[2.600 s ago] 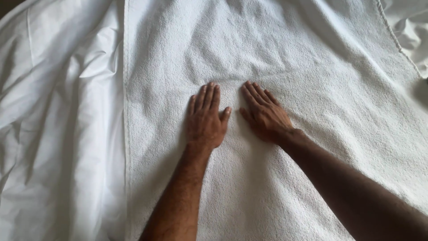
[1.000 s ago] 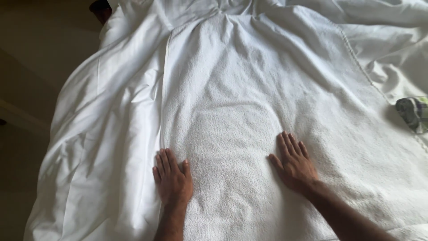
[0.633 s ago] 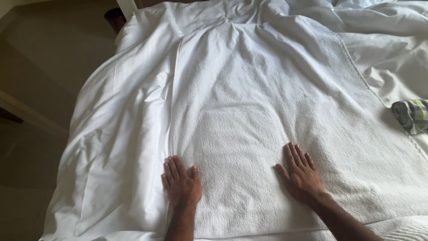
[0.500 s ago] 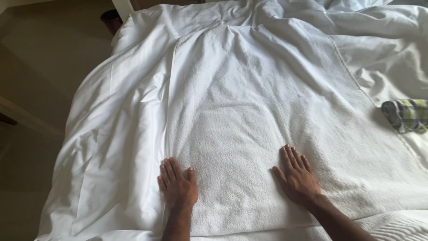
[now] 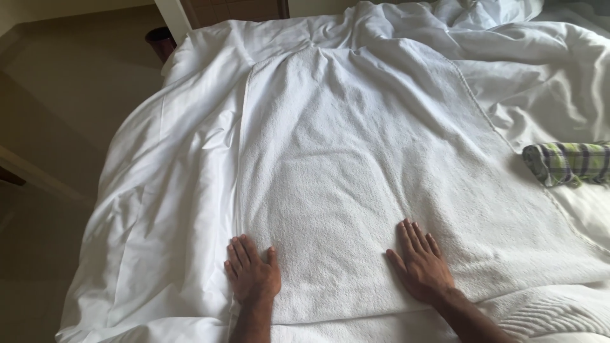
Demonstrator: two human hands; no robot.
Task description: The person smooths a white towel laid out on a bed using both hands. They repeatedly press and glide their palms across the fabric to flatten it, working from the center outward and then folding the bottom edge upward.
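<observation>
A large white towel [image 5: 356, 165] lies spread flat over a white bed sheet [image 5: 171, 184]. My left hand [image 5: 253, 273] rests palm down at the towel's near left edge, fingers apart. Palm down on the towel too, my right hand [image 5: 420, 262] lies near the near edge, about a forearm's length to the right of the left hand. Neither hand holds anything.
A rolled green-and-white checked cloth [image 5: 569, 164] lies on the bed at the right. Rumpled white bedding [image 5: 508, 25] is piled at the far end. The beige floor [image 5: 57, 127] runs along the bed's left side, with a dark bin [image 5: 160, 42] at the far corner.
My hands went from side by side in the towel's middle to wide apart near its near edge. The view has pulled back, showing the whole bed and the checked cloth.
</observation>
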